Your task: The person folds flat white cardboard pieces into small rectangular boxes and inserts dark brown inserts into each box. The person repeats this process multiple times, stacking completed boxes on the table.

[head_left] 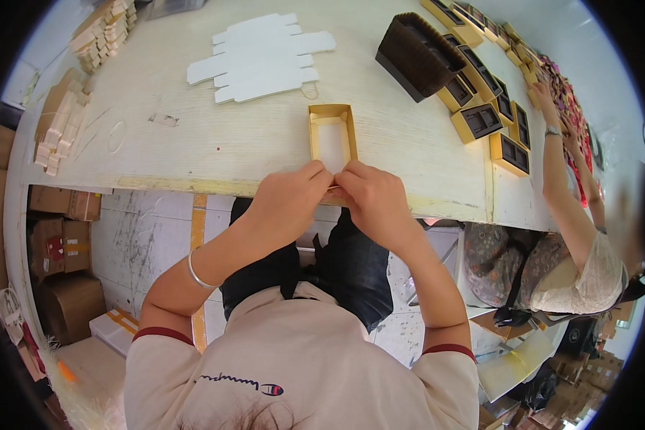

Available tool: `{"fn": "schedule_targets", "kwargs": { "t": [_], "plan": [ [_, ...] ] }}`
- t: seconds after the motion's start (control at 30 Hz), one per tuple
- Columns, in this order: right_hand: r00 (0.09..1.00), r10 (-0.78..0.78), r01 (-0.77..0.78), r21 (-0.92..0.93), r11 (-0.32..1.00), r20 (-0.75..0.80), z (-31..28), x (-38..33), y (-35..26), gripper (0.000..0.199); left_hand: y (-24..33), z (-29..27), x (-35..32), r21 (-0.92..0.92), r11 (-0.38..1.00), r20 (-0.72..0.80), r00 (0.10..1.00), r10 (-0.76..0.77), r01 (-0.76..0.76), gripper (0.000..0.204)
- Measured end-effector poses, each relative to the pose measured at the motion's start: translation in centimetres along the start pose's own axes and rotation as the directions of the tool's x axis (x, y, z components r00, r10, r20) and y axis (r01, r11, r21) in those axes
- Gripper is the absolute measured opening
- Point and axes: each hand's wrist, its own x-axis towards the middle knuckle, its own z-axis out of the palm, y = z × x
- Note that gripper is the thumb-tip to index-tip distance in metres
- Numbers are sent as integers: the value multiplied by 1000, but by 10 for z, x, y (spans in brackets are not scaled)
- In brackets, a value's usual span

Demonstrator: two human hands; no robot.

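A small gold box (pixel 350 136), folded up with raised walls, lies on the table close to its front edge. My left hand (pixel 291 201) and my right hand (pixel 373 196) meet at the box's near end, thumbs and fingertips closed on that end wall. The fingers cover most of the near wall. Beyond the box lies a flat white die-cut cardboard blank (pixel 261 57), its flaps spread out, with a thin loop of string or band (pixel 309 91) at its corner.
At the right stands a stack of dark brown inserts (pixel 419 54) beside several gold boxes with black inserts (pixel 478 122). Stacked cardboard blanks (pixel 62 118) line the left edge. A co-worker's arm (pixel 554 154) reaches over the table's right end. Cartons (pixel 68 304) sit below left.
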Motion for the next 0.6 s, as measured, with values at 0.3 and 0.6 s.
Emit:
{"fn": "schedule_targets", "kwargs": {
  "t": [0.3,0.6],
  "plan": [
    [990,-135,138,-67,988,43,-11,1,3,10,0,-26,23,-60,998,169,985,-23,34,9],
    [972,-176,185,-44,982,152,-18,7,10,17,-43,-36,101,322,947,218,973,-83,9,15]
  ]
}}
